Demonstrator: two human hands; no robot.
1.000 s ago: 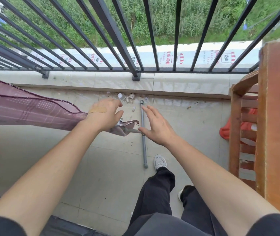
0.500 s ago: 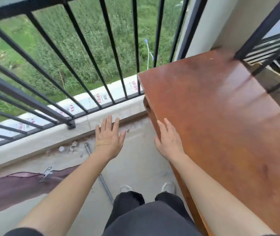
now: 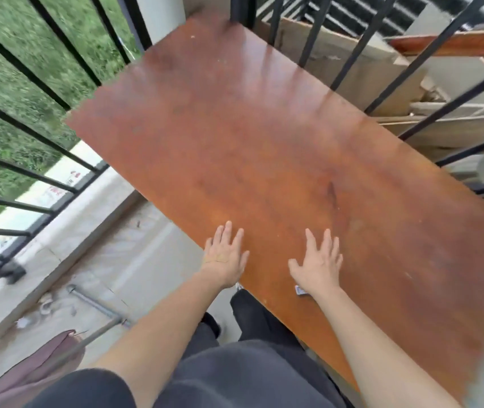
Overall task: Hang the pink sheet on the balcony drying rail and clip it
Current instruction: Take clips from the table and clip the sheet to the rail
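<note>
reaching over the wooden worktop (image 3: 264,142), the left hand (image 3: 225,257) and right hand (image 3: 318,265) each show a flat, wide-open grip holding nothing. the pink sheet (image 3: 31,375) drapes the drying rail (image 3: 99,331) well behind and left of the left grip. this looks like the clip-fetching step. next comes pinching a clip, then a turn toward the sheet.

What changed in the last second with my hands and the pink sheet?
The left hand let go of the pink sheet, and both hands swung right, over the wooden table. The right hand stayed open, and the pink sheet stayed hanging at the left.
</note>
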